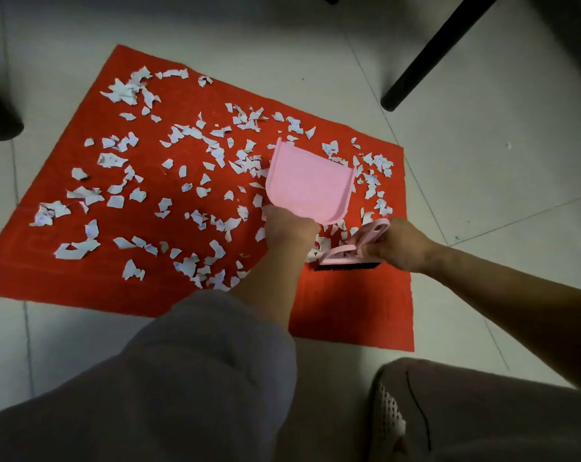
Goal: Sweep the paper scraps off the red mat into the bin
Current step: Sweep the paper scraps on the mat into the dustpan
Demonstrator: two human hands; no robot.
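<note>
- Head view: our left hand [287, 228] grips the pink dustpan [311, 183] by its near end, mouth tipped toward the red mat's [349, 311] far edge, ready to catch.
- Our right hand [394, 243] curls round the pink brush [347, 260], bristles down near the right edge.
- Paper scraps [115, 201] lie strewn across the mat; no bin in sight.

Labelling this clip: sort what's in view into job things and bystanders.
Job: red mat, paper scraps, pink dustpan in left hand, pink brush in right hand.
Bystanders: black furniture legs, tiled floor.
</note>
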